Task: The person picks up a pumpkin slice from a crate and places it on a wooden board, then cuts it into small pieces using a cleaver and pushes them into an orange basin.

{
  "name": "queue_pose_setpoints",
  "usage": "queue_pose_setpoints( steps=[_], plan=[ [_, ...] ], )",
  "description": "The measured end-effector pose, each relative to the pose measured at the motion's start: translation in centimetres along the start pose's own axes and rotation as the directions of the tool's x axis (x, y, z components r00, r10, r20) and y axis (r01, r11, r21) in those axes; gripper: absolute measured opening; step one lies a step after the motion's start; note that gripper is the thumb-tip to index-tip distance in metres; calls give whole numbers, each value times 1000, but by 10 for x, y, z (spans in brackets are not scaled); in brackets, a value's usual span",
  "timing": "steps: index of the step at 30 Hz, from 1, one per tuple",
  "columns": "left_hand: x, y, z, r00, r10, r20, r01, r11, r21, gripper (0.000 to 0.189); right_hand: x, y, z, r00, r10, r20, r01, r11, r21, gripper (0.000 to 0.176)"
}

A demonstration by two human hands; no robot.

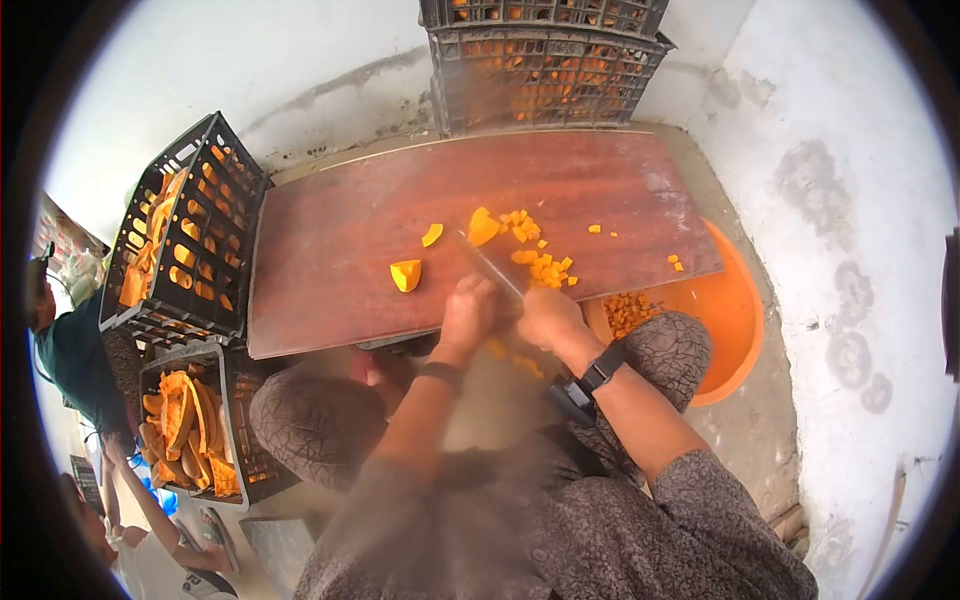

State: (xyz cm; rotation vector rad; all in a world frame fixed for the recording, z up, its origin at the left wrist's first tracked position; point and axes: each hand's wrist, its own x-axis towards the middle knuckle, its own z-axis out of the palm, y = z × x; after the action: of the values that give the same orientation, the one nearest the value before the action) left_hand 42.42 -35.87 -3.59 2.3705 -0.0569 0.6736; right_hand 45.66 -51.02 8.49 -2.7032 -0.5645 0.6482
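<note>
My right hand (552,318) is wrapped round the handle of a knife (494,267), whose blade points away and to the left over the front of a reddish-brown board (340,240). Beside it, my left hand (468,310) is closed at the board's near edge; anything inside its fingers is hidden. Just beyond the blade tip lies a pumpkin chunk (484,227), with diced pumpkin (548,268) to the right of the blade. Left of the knife are a pumpkin wedge (405,275) and a thin pumpkin piece (432,235).
An orange basin (738,310) with diced pumpkin stands under the board's right end. Black crates of pumpkin sit at the left (222,220), lower left (232,420) and back (550,80). Other people (75,340) are at the far left. A white wall (850,200) bounds the right.
</note>
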Motion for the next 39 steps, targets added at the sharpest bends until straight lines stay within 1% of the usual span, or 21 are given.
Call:
queue_pose_setpoints(
  steps=[2,5,7,9,12,13,14,15,17,19,20,21,23,25,26,28,30,31,33,37,39],
  plan=[
    [0,1,0,999,32,41,-33,999,16,9,-1,4,5,1000,29,-3,-29,999,23,18],
    [-2,13,1,1000,26,-4,-25,998,53,6,2,9,9,999,52,12,-53,995,87,18],
    [-4,12,-3,1000,16,8,-16,1000,-13,7,0,16,11,998,63,25,-66,990,127,19],
    [-7,10,-4,1000,8,15,-7,997,-75,8,-4,20,4,989,114,100,-147,876,459,21],
    [-12,6,-8,998,44,-52,-49,992,-117,16,-17,11,-5,983,174,63,-183,876,446,24],
    [-12,8,-12,993,31,-115,-45,992,-122,17,-22,9,-7,981,183,60,-191,876,443,24],
    [-12,10,-14,985,15,-174,-37,991,-126,19,-26,7,-8,978,202,60,-203,834,513,24],
    [-12,5,-13,986,12,-169,-35,991,-132,19,-29,7,-7,974,217,63,-212,785,582,25],
    [-4,-11,-10,940,-40,-339,24,998,-52,19,-31,10,-3,977,192,95,-211,795,568,25],
    [6,-11,-14,865,-370,-338,204,876,-436,15,-36,18,4,977,175,124,-215,798,564,25],
    [13,-13,-20,853,-291,-433,168,939,-301,15,-36,21,7,979,140,146,-197,828,525,24],
    [18,-22,-20,857,-284,-429,163,941,-298,15,-34,23,9,980,103,169,-173,857,485,24],
    [25,-40,-18,834,-337,-438,217,928,-302,17,-28,27,10,978,130,164,-191,872,451,25],
    [34,-33,-31,857,-312,-409,217,940,-262,20,-22,35,4,977,133,164,-198,850,489,26],
    [39,-30,-34,885,-313,-346,234,939,-251,23,-20,38,-2,977,134,169,-201,845,496,26],
    [50,-30,-34,909,-310,-279,248,939,-237,26,-17,40,-18,965,212,155,-261,835,484,27],
    [59,-30,-32,965,-219,-143,204,972,-112,33,-10,52,-17,961,242,137,-278,816,507,27],
    [64,-29,-29,965,-221,-139,207,972,-113,33,-6,58,-15,955,272,119,-293,797,528,27],
    [76,-29,-20,988,-150,-31,151,988,37,36,0,66,-12,952,292,90,-293,789,540,27],
    [86,-30,-5,986,-123,116,115,991,71,41,6,73,-5,947,320,31,-280,772,571,28],
    [88,-27,2,971,-111,212,60,970,236,47,8,69,-6,945,325,48,-286,744,604,28]
  ],
)
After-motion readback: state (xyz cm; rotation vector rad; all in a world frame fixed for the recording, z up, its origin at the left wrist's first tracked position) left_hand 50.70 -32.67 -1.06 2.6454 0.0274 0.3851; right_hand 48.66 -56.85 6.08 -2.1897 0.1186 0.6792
